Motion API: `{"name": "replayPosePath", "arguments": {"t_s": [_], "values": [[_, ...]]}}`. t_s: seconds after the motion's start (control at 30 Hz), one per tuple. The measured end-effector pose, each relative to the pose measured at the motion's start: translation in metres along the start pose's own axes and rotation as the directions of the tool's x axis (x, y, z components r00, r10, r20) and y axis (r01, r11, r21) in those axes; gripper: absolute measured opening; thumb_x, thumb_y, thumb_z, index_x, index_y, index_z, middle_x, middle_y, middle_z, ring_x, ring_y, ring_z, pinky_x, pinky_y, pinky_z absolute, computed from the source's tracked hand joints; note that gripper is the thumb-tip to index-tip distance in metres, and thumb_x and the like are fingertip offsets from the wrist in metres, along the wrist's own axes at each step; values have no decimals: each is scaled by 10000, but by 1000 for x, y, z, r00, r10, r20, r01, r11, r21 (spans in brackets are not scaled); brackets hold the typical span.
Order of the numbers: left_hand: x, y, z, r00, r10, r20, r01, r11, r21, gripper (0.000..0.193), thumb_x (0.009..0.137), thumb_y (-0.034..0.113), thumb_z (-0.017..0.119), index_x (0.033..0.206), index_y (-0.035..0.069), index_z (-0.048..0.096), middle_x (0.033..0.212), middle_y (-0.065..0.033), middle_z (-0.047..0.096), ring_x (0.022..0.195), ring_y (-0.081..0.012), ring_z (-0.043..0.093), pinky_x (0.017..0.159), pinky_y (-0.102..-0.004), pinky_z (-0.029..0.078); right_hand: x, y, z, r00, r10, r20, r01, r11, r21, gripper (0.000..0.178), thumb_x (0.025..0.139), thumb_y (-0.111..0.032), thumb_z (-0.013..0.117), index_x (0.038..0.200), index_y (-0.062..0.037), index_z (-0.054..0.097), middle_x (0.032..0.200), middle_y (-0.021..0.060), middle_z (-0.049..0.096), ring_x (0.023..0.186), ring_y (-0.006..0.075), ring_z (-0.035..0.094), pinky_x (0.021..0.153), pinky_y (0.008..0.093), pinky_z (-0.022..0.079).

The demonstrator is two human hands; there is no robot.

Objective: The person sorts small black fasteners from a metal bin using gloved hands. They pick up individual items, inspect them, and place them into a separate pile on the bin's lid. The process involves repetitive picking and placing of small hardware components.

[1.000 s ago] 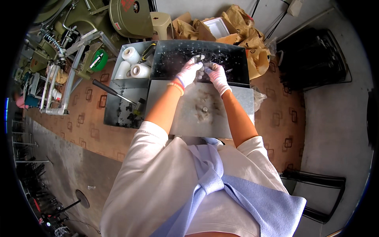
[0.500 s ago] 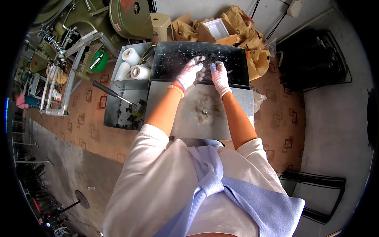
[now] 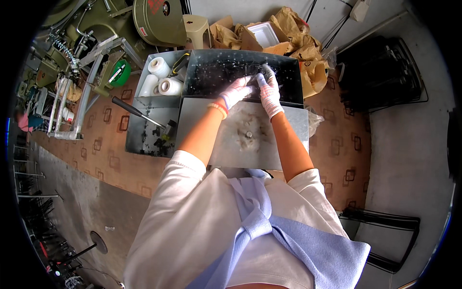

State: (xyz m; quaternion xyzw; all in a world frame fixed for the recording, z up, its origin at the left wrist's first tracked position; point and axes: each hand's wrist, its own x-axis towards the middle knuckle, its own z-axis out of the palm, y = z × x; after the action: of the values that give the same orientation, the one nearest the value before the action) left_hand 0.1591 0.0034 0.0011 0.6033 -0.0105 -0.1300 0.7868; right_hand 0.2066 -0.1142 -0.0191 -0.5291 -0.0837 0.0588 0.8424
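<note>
Both my hands wear whitish gloves with darkened fingertips, over the near part of a metal bin [image 3: 302, 82] holding a heap of small black pieces [image 3: 211, 79]. My left hand [image 3: 236, 91], with an orange band at the wrist, points its bent fingers toward the right hand. My right hand [image 3: 268, 90] is curled, its thumb close to the left fingertips and its dark-tipped fingers turned away from me. The hands meet or nearly meet. Whatever lies between their fingers is too small and dark to make out. Below my wrists is a flat metal plate [image 3: 281, 139] with a bolt [image 3: 249, 135] standing in it.
Left compartments hold white thread or film rolls [image 3: 170, 87], a yellow-and-black handled tool [image 3: 181, 63], and a hammer [image 3: 144, 117] lying across the edge. Brown paper bags [image 3: 315, 77] and a beige stool [image 3: 197, 32] stand behind. Green machinery [image 3: 156, 21] is at the far left; black frames [image 3: 380, 72] hang right.
My left hand has come slightly nearer and turned its fingers toward the right hand. The right hand's fingers have lifted and stretched away from me. The gap between the hands has narrowed.
</note>
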Motion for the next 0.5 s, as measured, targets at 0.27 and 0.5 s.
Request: {"name": "replayPosePath", "arguments": {"t_s": [0.27,0.5], "values": [[5,-10,-3,964,104,-244,-114,993,-27,198,780,33,520,968,96,521,801,46,532,648,-33,463,551,-185,402,1,11,-5,994,-106,-20,108,990,96,122,793,25,495,846,-83,515,761,-52,487,659,35,407,602,159,354],[17,-25,-12,855,165,-491,-227,972,-68,166,755,31,561,908,92,535,702,22,541,537,-51,474,450,-185,396,-1,15,-3,999,-23,48,30,988,-149,147,752,53,518,818,-78,523,725,-58,476,617,41,373,567,159,330]]}}
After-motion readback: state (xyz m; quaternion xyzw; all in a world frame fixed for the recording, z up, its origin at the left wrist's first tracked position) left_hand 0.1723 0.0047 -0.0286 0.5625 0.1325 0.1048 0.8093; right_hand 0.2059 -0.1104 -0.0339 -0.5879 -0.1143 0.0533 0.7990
